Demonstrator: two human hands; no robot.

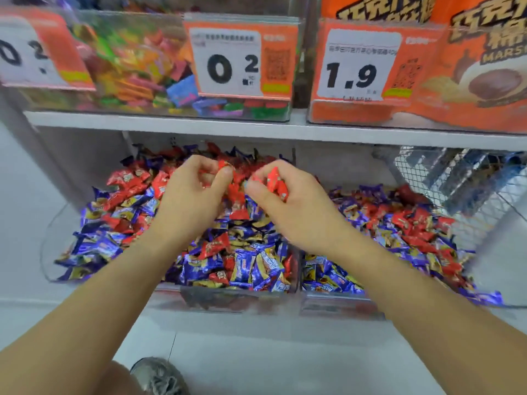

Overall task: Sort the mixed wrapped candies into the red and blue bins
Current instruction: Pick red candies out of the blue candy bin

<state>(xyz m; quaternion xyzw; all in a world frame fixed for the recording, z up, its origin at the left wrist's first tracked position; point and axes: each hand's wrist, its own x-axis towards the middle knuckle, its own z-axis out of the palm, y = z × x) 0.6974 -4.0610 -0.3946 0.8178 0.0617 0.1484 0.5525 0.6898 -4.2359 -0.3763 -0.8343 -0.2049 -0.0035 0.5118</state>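
Over the left bin (182, 297), both hands gather red candies so several go at once: the left hand (188, 195) pinches one (224, 166), the right hand (288, 206) curls round a few (275, 181). Mixed candies (245, 260) fill both bins, the right bin (336, 305) too.

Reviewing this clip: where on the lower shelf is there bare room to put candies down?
Bare shelf lies left of the left candy bin, toward the wall. Both bins are heaped with red and blue candies. The wire basket crowds the right. Both hands, left and right, hold red candies.
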